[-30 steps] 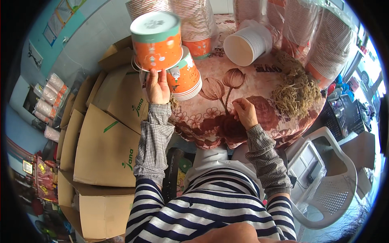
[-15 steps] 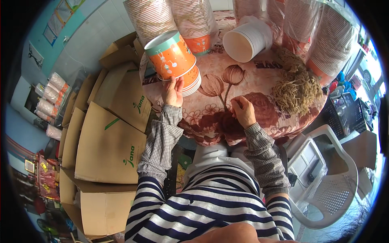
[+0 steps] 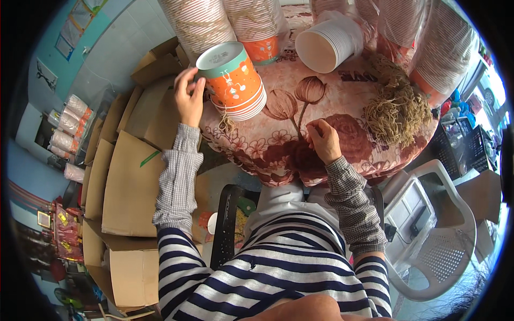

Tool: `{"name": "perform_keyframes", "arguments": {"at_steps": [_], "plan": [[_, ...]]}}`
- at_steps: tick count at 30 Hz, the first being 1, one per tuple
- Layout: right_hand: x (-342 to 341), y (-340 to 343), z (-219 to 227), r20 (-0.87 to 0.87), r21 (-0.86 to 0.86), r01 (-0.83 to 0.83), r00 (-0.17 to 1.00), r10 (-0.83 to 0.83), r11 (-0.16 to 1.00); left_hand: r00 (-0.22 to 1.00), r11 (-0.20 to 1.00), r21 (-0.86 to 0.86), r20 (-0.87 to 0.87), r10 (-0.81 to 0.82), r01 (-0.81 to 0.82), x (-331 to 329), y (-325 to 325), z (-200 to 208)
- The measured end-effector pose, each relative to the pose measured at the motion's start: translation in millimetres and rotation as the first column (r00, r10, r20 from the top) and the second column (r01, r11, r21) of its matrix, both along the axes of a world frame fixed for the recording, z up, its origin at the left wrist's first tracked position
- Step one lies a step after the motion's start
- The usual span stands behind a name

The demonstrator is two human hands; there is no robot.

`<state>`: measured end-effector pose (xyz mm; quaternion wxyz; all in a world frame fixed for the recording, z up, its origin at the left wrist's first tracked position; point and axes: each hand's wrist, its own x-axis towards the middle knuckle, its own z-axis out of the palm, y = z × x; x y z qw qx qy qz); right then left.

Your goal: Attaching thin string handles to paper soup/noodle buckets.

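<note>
The left hand is held spread and released beside the stack of orange paper cups; nothing is gripped in it, and whether the nearest fingertip is touching the wall of the top cup cannot be told. The right hand is held over the near part of the desk with its fingers curled inward; whether anything thin is pinched there cannot be made out.

The orange cups are set upside down on the desk, just to the right of the left hand and well to the left of the right hand. Several are already nested, as is shown by the pale rims layered at the bottom. A tuft of twine is seen at the foot of the stack, but no strand is seen around the cups.

Beyond the left hand, two tall cup stacks are crossed by strands, so that part may be judged complete. The near stack is much shorter, and both its building up and its tying seem to be left undone. A loose heap of twine is placed to the right of the right hand, and white cups are laid on their side beyond it, partly covered by clear plastic.
</note>
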<state>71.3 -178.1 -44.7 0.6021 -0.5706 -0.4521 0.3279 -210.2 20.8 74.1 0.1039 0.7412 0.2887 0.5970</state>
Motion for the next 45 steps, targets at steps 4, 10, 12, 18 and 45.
{"name": "perform_keyframes", "arguments": {"at_steps": [4,10,12,18,45], "plan": [[0,-2,-2,0.023,0.007,0.005,1.000,-0.005,1.000,0.965,0.986,0.156,-0.245,0.093,-0.055,3,18,22],[-4,-5,-3,0.021,-0.002,0.005,1.000,-0.005,1.000,0.948,0.995,0.096,-0.319,-0.003,0.036,-1,36,14],[-5,-1,-6,0.040,0.004,-0.012,0.999,0.012,1.000,0.952,0.998,0.042,-0.306,-0.033,0.048,-10,47,14],[1,-2,1,0.040,-0.009,0.011,0.999,-0.011,1.000,0.946,0.991,-0.045,-0.294,-0.136,0.128,-4,60,12],[137,135,12,0.256,0.141,0.445,0.846,-0.467,0.884,0.861,0.898,-0.352,-0.331,-0.385,0.266,214,3,-143]]}}
